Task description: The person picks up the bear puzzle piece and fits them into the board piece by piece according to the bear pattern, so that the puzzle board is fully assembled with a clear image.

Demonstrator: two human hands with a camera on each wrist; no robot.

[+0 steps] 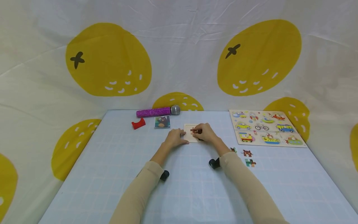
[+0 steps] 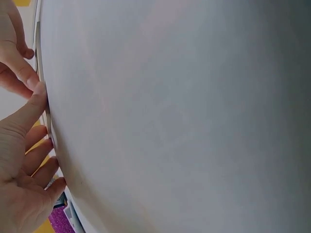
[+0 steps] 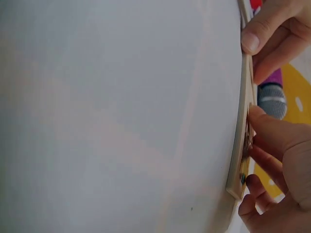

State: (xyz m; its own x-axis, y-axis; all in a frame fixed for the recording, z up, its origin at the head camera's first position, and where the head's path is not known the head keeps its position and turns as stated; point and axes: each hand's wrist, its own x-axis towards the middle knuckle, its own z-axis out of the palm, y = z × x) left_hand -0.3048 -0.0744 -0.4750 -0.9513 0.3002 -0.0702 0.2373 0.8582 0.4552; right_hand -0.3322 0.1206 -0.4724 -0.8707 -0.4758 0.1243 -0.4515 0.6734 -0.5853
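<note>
A small pale wooden puzzle board (image 1: 187, 127) lies on the table, with brown puzzle pieces on it. My left hand (image 1: 175, 137) holds its near left corner, the thumb along the near edge and fingers by the left side. In the left wrist view that thumb (image 2: 38, 97) presses at the board's edge. Over the board, my right hand (image 1: 206, 132) pinches a brown puzzle piece (image 1: 195, 131) between thumb and fingers. Seen from the right wrist, the piece sits low at the board's surface, partly hidden by the fingers.
Loose puzzle pieces (image 1: 247, 153) lie right of my right forearm. A larger vehicle puzzle board (image 1: 254, 127) lies at the back right. Behind my left hand are a picture card (image 1: 162, 122), a red curved block (image 1: 138, 123) and a purple microphone (image 1: 153, 112). A fruit-patterned cloth (image 1: 184, 62) hangs behind.
</note>
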